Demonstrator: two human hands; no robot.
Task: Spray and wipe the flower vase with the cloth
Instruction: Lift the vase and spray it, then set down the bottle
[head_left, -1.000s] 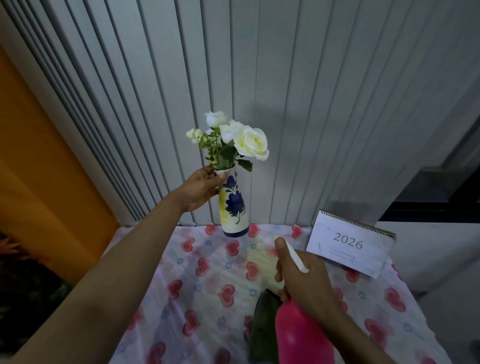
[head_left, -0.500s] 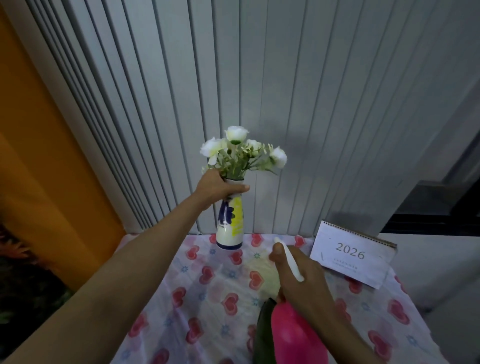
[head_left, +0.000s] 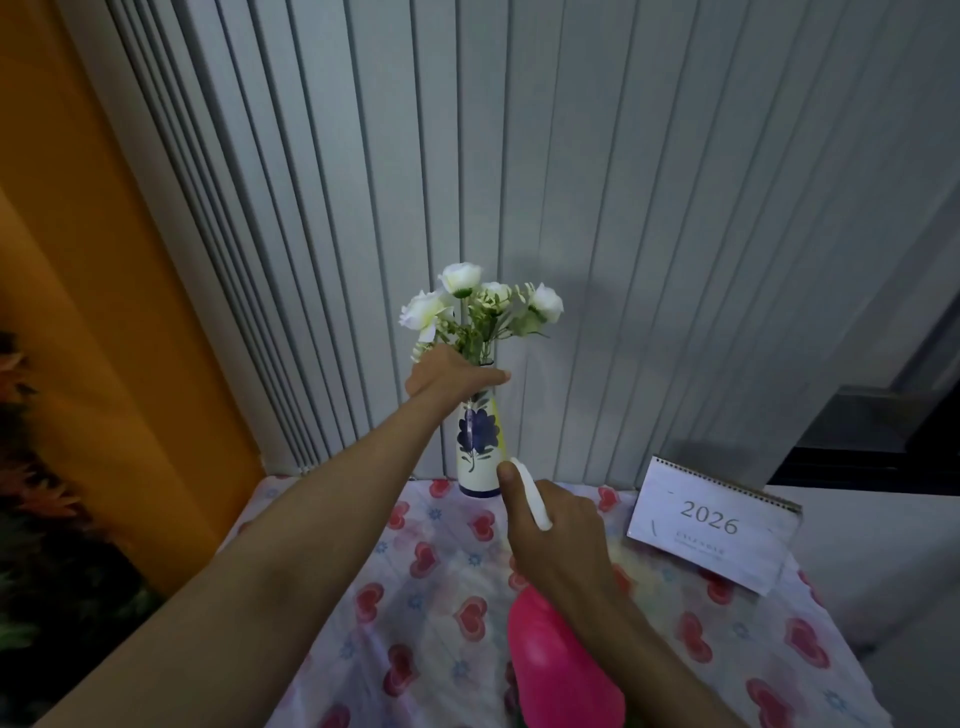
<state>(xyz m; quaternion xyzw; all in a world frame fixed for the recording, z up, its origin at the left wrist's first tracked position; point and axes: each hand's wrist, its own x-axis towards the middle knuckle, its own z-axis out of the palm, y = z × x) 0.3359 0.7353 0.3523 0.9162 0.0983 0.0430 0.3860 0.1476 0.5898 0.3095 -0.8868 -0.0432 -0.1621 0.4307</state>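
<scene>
Vase: the flower vase (head_left: 479, 447) stands at the table's (head_left: 769, 670) far edge, by the blinds.
Left hand (head_left: 449, 376): wrapped round the neck, likely to steady it.
Right hand (head_left: 558, 540): closed on the pink spray bottle (head_left: 558, 670), nozzle aimed at the vase.
Cloth: not clearly visible.

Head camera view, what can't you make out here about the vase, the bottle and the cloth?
- Vase neck: covered by the left hand.
- Spray bottle base: cut off by the bottom edge; its trigger is behind the right hand.
- Cloth: not identifiable.
- Calendar small print: too blurred.
</scene>
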